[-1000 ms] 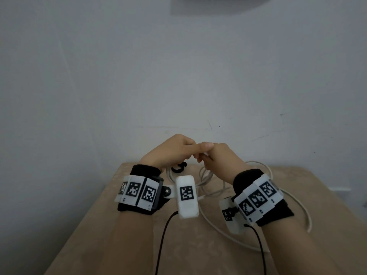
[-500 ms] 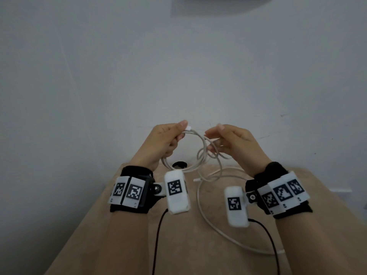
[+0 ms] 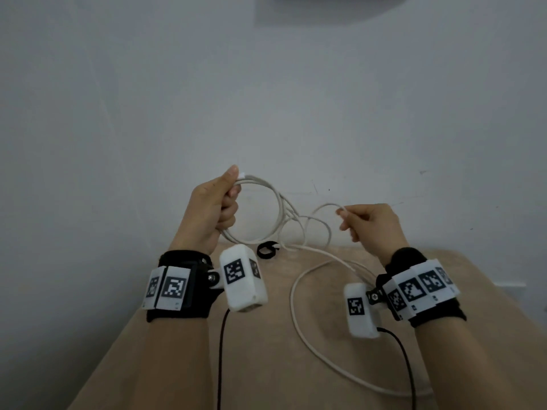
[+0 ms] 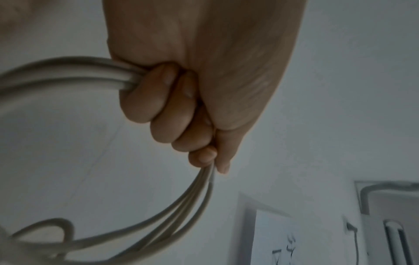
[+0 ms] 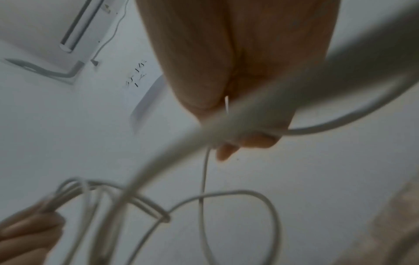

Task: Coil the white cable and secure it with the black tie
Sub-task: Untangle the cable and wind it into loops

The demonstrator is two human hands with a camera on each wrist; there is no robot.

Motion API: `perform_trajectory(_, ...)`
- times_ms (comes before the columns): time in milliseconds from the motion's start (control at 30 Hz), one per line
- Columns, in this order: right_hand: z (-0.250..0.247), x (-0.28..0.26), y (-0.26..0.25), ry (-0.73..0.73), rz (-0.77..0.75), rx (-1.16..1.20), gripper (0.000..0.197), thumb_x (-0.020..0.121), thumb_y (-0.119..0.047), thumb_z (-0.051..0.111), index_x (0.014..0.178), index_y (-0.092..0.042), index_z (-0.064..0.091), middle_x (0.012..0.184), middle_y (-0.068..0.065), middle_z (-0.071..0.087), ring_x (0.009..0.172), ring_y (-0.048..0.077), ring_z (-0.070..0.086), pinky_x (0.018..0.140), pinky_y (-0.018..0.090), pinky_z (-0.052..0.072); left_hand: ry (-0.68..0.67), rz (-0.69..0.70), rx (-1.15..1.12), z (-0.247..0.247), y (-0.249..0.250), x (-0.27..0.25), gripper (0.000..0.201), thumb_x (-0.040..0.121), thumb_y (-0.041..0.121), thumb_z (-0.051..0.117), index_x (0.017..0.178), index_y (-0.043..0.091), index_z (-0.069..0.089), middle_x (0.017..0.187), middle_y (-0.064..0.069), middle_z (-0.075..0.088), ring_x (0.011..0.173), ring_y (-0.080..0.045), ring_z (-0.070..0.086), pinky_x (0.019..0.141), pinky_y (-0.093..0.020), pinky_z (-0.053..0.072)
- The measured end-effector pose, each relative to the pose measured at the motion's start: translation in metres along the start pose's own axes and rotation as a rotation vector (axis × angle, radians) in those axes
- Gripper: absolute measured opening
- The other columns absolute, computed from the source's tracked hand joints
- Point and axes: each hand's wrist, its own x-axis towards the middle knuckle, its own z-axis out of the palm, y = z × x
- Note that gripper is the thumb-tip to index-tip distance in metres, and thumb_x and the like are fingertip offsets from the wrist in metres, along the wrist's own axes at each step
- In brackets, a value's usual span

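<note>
My left hand (image 3: 219, 202) is raised above the table and grips several loops of the white cable (image 3: 278, 208), its fingers (image 4: 158, 107) curled round the bundled strands (image 4: 68, 71). My right hand (image 3: 367, 223) is off to the right and pinches one strand of the cable (image 5: 340, 123) between thumb and fingertips. More of the cable (image 3: 299, 318) trails in a wide loop over the table. The black tie (image 3: 267, 249), curled into a ring, lies on the table below and between my hands.
The beige table (image 3: 177, 365) is narrow and stands against a white wall (image 3: 266, 99). Black wires (image 3: 220, 350) run from the wrist cameras along my forearms. In the wrist views a paper and a wall unit (image 5: 75, 26) show high on the wall.
Both hands rose from the table with the cable. They have since moved apart, the right hand drawing a strand rightward while the left keeps the loops.
</note>
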Motion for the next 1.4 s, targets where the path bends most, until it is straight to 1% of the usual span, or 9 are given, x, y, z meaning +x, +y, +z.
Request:
perform_trajectory(100, -0.009, 0.005, 0.014, 0.020, 0.172, -0.081, 0.018, 0.094, -0.013, 0.056, 0.091, -0.006, 0.071, 0.070, 0.002, 0.066, 0.059, 0.011, 0.056, 0.054, 0.017, 0.048, 0.059, 0.006, -0.080, -0.013, 0.002, 0.001, 0.042, 0.097, 0.037, 0.049, 0.061, 0.018, 0.041, 0.048, 0.009, 0.024, 0.033, -0.002, 0.016, 0.032, -0.015, 0.013)
perform_trajectory(167, -0.009, 0.006, 0.018, -0.045, 0.217, -0.176, 0.020, 0.093, -0.009, 0.055, 0.107, -0.005, 0.069, 0.090, 0.010, 0.070, 0.077, 0.020, 0.063, 0.074, 0.026, 0.054, 0.068, 0.002, -0.091, -0.015, 0.001, 0.002, 0.041, 0.097, 0.037, 0.048, 0.061, 0.018, 0.040, 0.047, 0.009, 0.024, 0.033, -0.002, 0.016, 0.032, -0.015, 0.012)
perform_trajectory(233, -0.007, 0.003, 0.012, -0.086, 0.138, -0.280, 0.030, 0.090, -0.009, 0.057, 0.120, -0.011, 0.063, 0.108, 0.009, 0.067, 0.100, 0.022, 0.061, 0.089, 0.024, 0.044, 0.054, 0.001, -0.078, -0.010, -0.001, 0.002, 0.041, 0.097, 0.037, 0.049, 0.061, 0.019, 0.041, 0.049, 0.009, 0.024, 0.034, -0.002, 0.016, 0.033, -0.015, 0.012)
perform_trajectory(400, 0.005, -0.007, -0.022, -0.160, -0.128, -0.017, 0.029, 0.086, -0.014, 0.065, 0.111, -0.029, 0.065, 0.109, -0.009, 0.068, 0.107, 0.006, 0.059, 0.097, 0.025, 0.044, -0.007, 0.015, -0.050, 0.003, -0.002, 0.001, 0.041, 0.096, 0.037, 0.051, 0.061, 0.019, 0.042, 0.052, 0.007, 0.022, 0.036, -0.003, 0.015, 0.033, -0.016, 0.013)
perform_trajectory(533, 0.021, -0.015, -0.039, -0.312, -0.186, 0.097, 0.018, 0.088, -0.026, 0.064, 0.105, -0.028, 0.069, 0.104, -0.011, 0.071, 0.101, 0.004, 0.064, 0.096, 0.028, 0.048, -0.027, 0.026, -0.049, 0.009, 0.001, -0.001, 0.041, 0.096, 0.037, 0.050, 0.060, 0.019, 0.042, 0.051, 0.007, 0.023, 0.037, -0.004, 0.016, 0.034, -0.016, 0.013)
perform_trajectory(833, 0.028, -0.015, -0.030, -0.486, -0.149, -0.255, 0.051, 0.078, -0.039, 0.073, 0.125, -0.028, 0.056, 0.105, -0.010, 0.058, 0.076, -0.001, 0.051, 0.067, 0.013, 0.038, -0.035, 0.026, -0.060, 0.010, 0.001, 0.000, 0.040, 0.097, 0.035, 0.050, 0.062, 0.017, 0.043, 0.050, 0.008, 0.025, 0.035, -0.003, 0.017, 0.033, -0.015, 0.015)
perform_trajectory(967, 0.032, -0.017, -0.027, -0.537, -0.065, -0.285, 0.069, 0.071, -0.048, 0.077, 0.131, -0.031, 0.048, 0.117, -0.002, 0.046, 0.087, 0.006, 0.051, 0.081, 0.022, 0.042, -0.040, 0.030, -0.083, 0.011, 0.004, 0.000, 0.041, 0.096, 0.037, 0.050, 0.061, 0.018, 0.041, 0.051, 0.007, 0.024, 0.036, -0.003, 0.016, 0.035, -0.016, 0.012)
perform_trajectory(1233, 0.023, -0.014, -0.026, -0.416, 0.092, 0.019, 0.028, 0.087, -0.034, 0.065, 0.097, -0.009, 0.058, 0.078, 0.007, 0.073, 0.056, 0.015, 0.061, 0.063, 0.030, 0.056, 0.019, 0.024, -0.084, 0.005, 0.005, 0.001, 0.041, 0.097, 0.036, 0.050, 0.062, 0.017, 0.040, 0.049, 0.008, 0.024, 0.035, -0.003, 0.016, 0.036, -0.017, 0.010)
perform_trajectory(1400, 0.016, -0.025, -0.046, -0.804, 0.042, 0.077, 0.025, 0.084, -0.027, 0.069, 0.085, -0.002, 0.070, 0.062, 0.006, 0.069, 0.050, 0.013, 0.060, 0.056, 0.023, 0.052, 0.034, 0.031, -0.038, 0.005, 0.002, 0.001, 0.041, 0.097, 0.036, 0.051, 0.062, 0.017, 0.042, 0.051, 0.007, 0.024, 0.036, -0.004, 0.016, 0.035, -0.016, 0.013)
